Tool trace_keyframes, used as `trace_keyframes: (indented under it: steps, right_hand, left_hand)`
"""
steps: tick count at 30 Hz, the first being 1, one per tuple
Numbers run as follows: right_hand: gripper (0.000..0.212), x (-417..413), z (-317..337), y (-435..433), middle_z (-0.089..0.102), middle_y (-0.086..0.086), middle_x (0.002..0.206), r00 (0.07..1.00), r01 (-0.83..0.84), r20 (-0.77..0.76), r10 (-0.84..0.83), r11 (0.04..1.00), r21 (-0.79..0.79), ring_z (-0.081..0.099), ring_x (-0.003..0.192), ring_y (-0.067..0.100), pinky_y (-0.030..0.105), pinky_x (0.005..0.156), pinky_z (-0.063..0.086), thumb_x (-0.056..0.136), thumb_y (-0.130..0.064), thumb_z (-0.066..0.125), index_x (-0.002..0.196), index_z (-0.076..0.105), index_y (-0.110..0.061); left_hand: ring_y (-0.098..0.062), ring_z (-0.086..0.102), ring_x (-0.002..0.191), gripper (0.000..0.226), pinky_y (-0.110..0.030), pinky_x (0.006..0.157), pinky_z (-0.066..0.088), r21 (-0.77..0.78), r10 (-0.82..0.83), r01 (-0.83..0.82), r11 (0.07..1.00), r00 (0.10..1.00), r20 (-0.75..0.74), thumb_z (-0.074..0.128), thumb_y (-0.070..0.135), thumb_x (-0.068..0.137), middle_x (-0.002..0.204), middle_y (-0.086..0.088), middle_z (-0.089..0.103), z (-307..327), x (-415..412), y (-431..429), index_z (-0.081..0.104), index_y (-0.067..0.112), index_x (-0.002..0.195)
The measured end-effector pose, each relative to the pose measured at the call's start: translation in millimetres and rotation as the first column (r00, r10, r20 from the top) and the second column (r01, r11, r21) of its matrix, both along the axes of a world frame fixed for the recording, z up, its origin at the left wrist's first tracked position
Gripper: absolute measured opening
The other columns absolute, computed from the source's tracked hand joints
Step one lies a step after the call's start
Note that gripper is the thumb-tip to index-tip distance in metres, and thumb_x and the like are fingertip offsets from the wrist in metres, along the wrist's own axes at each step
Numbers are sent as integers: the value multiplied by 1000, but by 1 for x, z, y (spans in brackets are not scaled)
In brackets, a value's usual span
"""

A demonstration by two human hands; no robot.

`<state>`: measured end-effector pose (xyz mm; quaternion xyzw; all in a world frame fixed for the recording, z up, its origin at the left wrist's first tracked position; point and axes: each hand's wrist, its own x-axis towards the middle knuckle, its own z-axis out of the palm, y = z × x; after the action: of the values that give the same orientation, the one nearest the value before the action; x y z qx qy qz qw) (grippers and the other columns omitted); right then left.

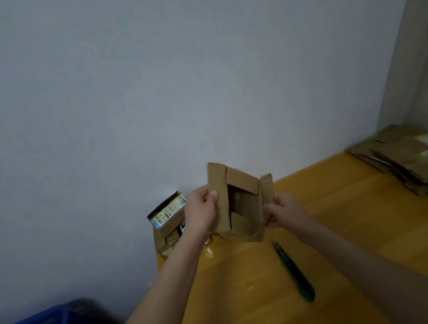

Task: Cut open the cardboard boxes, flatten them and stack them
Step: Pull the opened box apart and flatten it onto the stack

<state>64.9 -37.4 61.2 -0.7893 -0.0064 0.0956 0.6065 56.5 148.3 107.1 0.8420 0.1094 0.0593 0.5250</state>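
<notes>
Both hands on an opened box, held up over the yellow table point(359, 237)!
Far left, a blue crate point(31, 322) sits low with cardboard inside; next, a labelled box point(166, 221) stands at the table's back corner against the wall. Then the left hand point(201, 213) clamps the left flap of the box point(241, 202), thumb on the front, while the right hand point(282, 210) grasps its right side. Flaps splayed, it's clear of the tabletop. Just below the right hand lies a green knife point(295, 272), untouched, and far right a stack of flattened cardboard point(418, 166) rests on the table.
</notes>
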Motion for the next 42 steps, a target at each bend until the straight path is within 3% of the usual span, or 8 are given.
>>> trace_keyframes:
  steps: [9,14,18,21,29,32,37,42]
  right_hand:
    - [20,7,5,7,67,23,92,978,199,73,-195,979,-46,65,85,36,49,76,57,97,-7,46,93,63,4]
    - [21,4,2,17,60,-2,72,938,271,289,-191,924,-269,53,66,16,24,49,35,96,-17,50,76,56,-19]
    - [23,2,-7,24,61,-1,98,987,126,145,-72,900,-417,59,89,18,25,64,40,92,-29,57,114,58,-20]
    - [11,2,-11,24,57,1,84,998,59,43,-42,838,-543,54,71,16,25,52,37,93,-25,52,94,55,-15]
    - [17,-3,-22,-2,70,6,100,982,-128,-119,145,982,137,68,81,8,19,59,53,92,-3,56,94,63,-19]
    - [22,2,-24,-4,63,10,121,994,-47,-102,38,995,-84,64,90,11,25,70,53,91,-12,61,112,57,-18]
    - [102,9,-5,15,34,4,147,975,134,221,23,731,-669,38,132,24,38,98,41,76,-57,70,152,13,-20]
    - [62,11,3,25,52,3,116,958,18,173,230,552,-834,53,100,20,31,74,48,88,-47,55,140,35,-21]
  left_hand:
    - [-27,65,92,24,-41,85,53,-97,14,-13,995,1000,11,46,16,101,97,-11,69,2,-3,0,63,5,115]
    - [-20,62,94,27,-36,84,52,-54,-13,8,999,996,-92,69,25,88,104,-1,66,-17,-6,-6,59,20,113]
    - [-25,64,90,9,-38,80,53,35,142,-141,989,989,-35,63,21,92,92,-7,68,-27,-5,-10,66,13,94]
    - [-18,59,85,13,-30,74,47,138,100,-99,985,995,5,57,23,95,86,5,62,-31,-7,-16,64,16,104]
    - [-21,59,95,12,-42,89,50,-18,131,-134,991,985,-111,52,18,98,108,-7,66,-36,-2,19,60,18,108]
    - [-22,62,98,12,-43,91,51,-58,41,-50,997,988,-146,54,18,98,108,-6,67,-40,-5,25,61,18,108]
    - [-16,54,66,14,-29,61,43,442,-124,141,886,990,-66,61,26,93,66,5,56,-34,-3,11,67,17,84]
    - [-12,51,61,29,-28,55,42,633,-243,207,746,970,-30,58,32,93,61,7,54,-29,-3,2,53,25,66]
